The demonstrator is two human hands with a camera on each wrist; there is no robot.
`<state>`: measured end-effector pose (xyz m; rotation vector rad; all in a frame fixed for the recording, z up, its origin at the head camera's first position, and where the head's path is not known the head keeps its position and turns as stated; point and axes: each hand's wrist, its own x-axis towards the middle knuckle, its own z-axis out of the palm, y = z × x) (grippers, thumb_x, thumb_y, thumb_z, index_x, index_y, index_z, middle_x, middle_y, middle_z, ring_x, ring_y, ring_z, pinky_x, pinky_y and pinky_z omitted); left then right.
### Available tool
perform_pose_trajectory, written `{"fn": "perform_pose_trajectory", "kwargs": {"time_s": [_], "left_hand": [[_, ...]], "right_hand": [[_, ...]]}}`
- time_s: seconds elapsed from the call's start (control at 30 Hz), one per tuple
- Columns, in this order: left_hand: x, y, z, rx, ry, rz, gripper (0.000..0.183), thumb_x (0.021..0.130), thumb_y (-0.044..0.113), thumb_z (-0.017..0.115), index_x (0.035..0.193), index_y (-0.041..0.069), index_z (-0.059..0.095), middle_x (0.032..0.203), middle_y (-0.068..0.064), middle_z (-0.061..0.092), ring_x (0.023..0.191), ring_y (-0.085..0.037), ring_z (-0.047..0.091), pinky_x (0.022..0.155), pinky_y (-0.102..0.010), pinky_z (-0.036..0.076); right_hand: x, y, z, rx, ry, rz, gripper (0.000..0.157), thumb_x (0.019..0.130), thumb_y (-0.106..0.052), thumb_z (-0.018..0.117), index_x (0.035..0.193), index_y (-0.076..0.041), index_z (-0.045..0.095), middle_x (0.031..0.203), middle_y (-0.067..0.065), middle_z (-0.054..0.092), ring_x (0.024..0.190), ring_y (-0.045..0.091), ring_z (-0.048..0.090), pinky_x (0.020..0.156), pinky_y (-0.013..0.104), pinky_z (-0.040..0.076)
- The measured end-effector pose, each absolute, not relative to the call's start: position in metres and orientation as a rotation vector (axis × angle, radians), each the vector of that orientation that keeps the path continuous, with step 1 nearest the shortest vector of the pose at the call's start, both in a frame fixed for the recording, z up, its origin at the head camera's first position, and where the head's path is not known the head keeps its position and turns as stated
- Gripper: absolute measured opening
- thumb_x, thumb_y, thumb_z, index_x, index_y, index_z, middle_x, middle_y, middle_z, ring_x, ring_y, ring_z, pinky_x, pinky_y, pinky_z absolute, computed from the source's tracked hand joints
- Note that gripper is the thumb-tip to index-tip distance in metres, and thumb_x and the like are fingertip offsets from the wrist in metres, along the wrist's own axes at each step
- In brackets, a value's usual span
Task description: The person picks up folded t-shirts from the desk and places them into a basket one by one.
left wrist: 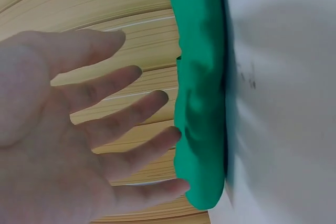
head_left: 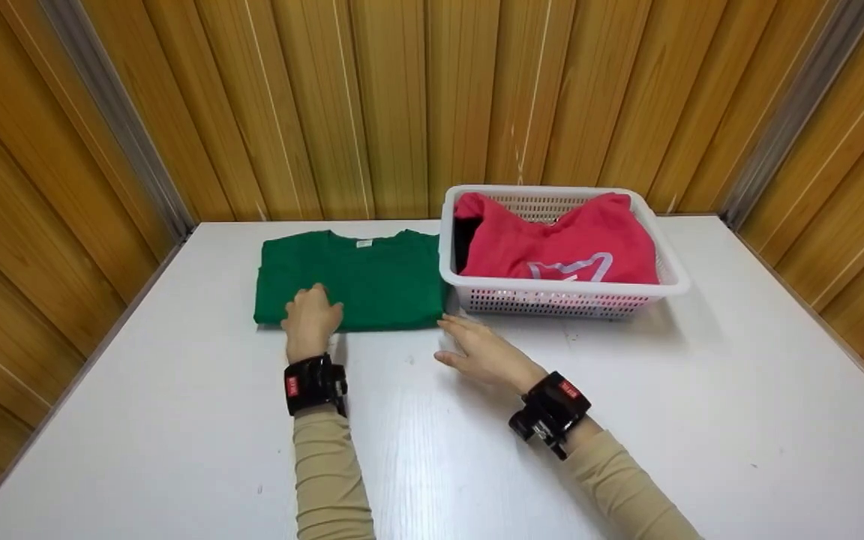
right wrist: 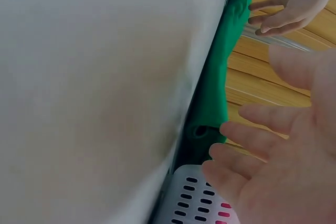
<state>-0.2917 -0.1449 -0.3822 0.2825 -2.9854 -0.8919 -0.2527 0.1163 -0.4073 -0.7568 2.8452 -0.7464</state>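
A folded green T-shirt lies flat, its neckline with a white label toward the back wall. My left hand is at the shirt's front left part. In the left wrist view its fingers are spread and loosely extended, with the lower fingertips at the shirt's folded edge. My right hand is by the front right corner of the shirt, palm down, fingers extended; it holds nothing. Whether its fingertips touch the cloth I cannot tell. The right wrist view also shows the left hand beyond the shirt.
A white plastic basket stands against the shirt's right side. Inside it are a red garment with a pale print and something black. The white table meets wood-patterned walls at the back and sides.
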Motion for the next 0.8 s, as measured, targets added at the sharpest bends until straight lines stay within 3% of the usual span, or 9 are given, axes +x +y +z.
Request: {"fn": "perform_pose_trajectory", "kwargs": {"time_s": [0.23, 0.8], "left_hand": [[-0.291, -0.144, -0.384, 0.289, -3.037, -0.921, 0.048, 0.096, 0.02, 0.051, 0.137, -0.004, 0.044, 0.139, -0.029, 0.044, 0.127, -0.048, 0.04, 0.102, -0.062, 0.036], [-0.286, -0.142, -0.385, 0.303, -3.209, -0.893, 0.043, 0.094, 0.017, 0.049, 0.131, -0.004, 0.052, 0.138, -0.023, 0.044, 0.125, -0.041, 0.037, 0.1, -0.055, 0.042]], "right_hand": [[-0.261, 0.114, -0.41, -0.694, 2.857, -0.82, 0.063, 0.095, -0.037, 0.056, 0.146, -0.006, 0.036, 0.158, 0.008, 0.023, 0.145, 0.027, 0.026, 0.117, 0.044, 0.027], [-0.268, 0.111, -0.412, -0.642, 2.785, -0.653, 0.064, 0.098, -0.043, 0.046, 0.147, -0.005, 0.032, 0.155, 0.01, 0.031, 0.146, 0.028, 0.024, 0.119, 0.044, 0.02]]}}
